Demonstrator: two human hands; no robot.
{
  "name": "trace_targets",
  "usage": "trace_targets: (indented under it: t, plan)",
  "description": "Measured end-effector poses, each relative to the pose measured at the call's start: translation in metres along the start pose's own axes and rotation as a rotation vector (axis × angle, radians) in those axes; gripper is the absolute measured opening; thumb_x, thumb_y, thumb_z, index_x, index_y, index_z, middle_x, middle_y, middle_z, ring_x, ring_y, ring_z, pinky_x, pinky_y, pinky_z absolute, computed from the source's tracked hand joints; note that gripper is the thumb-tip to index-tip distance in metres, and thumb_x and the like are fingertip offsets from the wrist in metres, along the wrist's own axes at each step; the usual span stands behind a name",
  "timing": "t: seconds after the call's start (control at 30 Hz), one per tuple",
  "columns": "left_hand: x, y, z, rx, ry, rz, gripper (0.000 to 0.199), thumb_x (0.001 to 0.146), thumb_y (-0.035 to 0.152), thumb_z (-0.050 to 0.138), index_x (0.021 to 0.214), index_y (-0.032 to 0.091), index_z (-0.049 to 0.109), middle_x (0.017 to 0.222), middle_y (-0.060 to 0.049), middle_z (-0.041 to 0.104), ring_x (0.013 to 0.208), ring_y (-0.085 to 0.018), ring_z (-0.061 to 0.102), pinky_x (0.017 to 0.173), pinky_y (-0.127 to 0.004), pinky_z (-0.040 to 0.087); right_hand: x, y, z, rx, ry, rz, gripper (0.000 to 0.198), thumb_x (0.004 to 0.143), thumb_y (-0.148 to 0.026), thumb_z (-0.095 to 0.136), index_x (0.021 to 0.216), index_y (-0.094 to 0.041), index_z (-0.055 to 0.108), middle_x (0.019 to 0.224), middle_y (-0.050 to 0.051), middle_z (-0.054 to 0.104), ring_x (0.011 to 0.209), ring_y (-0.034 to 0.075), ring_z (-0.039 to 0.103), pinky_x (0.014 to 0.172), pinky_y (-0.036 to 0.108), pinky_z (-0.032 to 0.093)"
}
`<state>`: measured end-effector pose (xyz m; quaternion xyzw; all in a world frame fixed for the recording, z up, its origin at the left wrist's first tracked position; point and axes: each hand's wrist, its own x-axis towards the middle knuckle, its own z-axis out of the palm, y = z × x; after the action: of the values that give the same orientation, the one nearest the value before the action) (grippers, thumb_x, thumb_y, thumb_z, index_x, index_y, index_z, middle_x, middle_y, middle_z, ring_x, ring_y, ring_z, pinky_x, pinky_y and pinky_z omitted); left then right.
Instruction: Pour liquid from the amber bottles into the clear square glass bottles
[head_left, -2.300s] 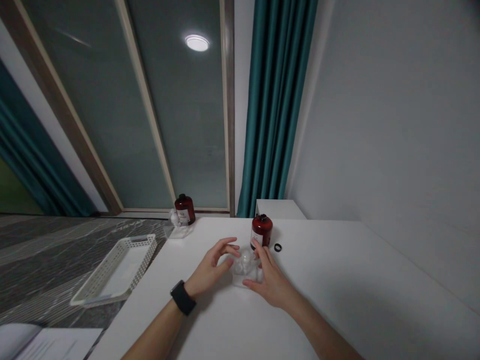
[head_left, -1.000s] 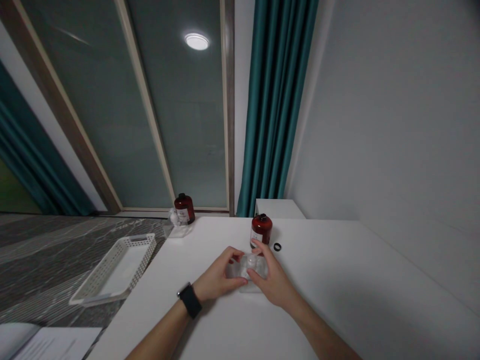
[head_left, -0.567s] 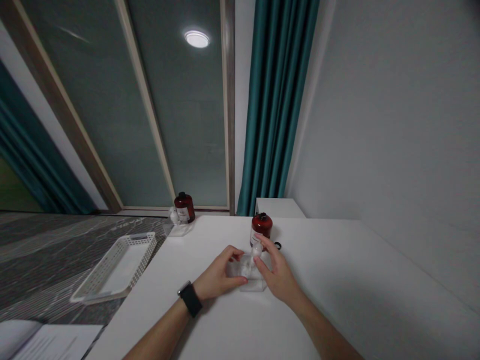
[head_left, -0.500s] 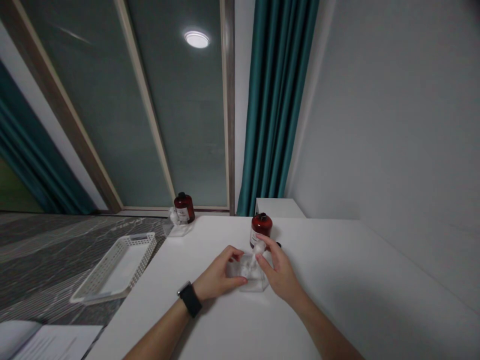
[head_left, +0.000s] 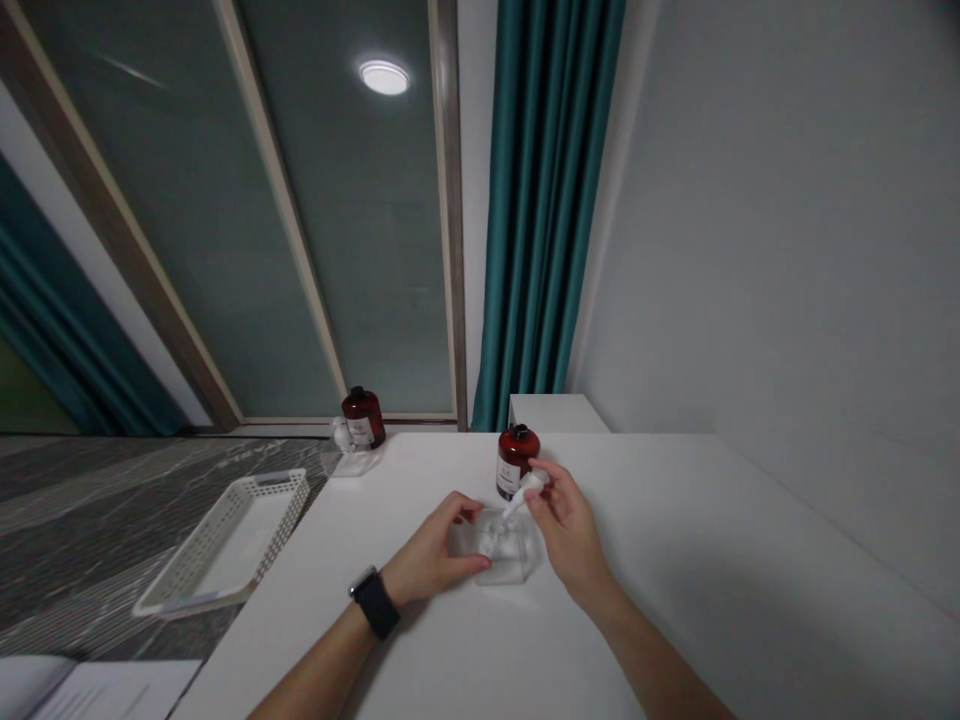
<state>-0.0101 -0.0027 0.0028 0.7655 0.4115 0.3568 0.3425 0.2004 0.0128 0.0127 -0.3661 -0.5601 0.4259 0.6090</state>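
Note:
My left hand [head_left: 439, 545] is curled round the left side of a clear plastic box [head_left: 511, 572], thumb at the front and fingers at the back. Whitish, see-through shapes inside it are too blurred to name. Between the thumb and fingers of my right hand [head_left: 566, 525] is a small white item with a wide end and a narrow tip [head_left: 517, 500]. It tilts down to the left, the tip over the box's back edge. Just behind stands an amber bottle [head_left: 508, 478] with a black cap and a white label.
At the far left corner of the white table [head_left: 645, 640] stands a second amber bottle [head_left: 361, 420], beside a clear tray [head_left: 356, 464] and a small white item. A white perforated basket [head_left: 259, 570] lies to the left, with an open book [head_left: 112, 690] nearer me.
My right hand has moved slightly right and turned, tilting the white item so that its narrow end shows over the box. My left hand keeps its hold on the box.

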Motion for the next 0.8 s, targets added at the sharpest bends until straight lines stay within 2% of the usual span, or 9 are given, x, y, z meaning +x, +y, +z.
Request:
trace_targets:
  t: [0.33, 0.8]
  plan:
    - [0.0002, 0.0005, 0.0008, 0.02, -0.003, 0.0, 0.043, 0.076, 0.034, 0.075, 0.11, 0.018, 0.055, 0.107, -0.007, 0.059, 0.101, -0.025, 0.055, 0.093, -0.04, 0.044, 0.0001, 0.006, 0.0023, 0.015, 0.056, 0.043, 0.041, 0.083, -0.04, 0.067, 0.117, -0.021, 0.058, 0.086, 0.001, 0.062, 0.073, 0.017, 0.061, 0.066, 0.027, 0.05]
    - [-0.0007, -0.0005, 0.0, 0.016, -0.007, -0.001, 0.043, 0.076, 0.032, 0.074, 0.111, 0.019, 0.054, 0.108, -0.007, 0.059, 0.102, -0.025, 0.055, 0.093, -0.04, 0.043, 0.002, 0.0093, 0.0011, 0.085, 0.094, 0.099, 0.042, 0.081, -0.041, 0.069, 0.117, -0.02, 0.058, 0.091, 0.003, 0.066, 0.079, 0.018, 0.063, 0.069, 0.028, 0.051]
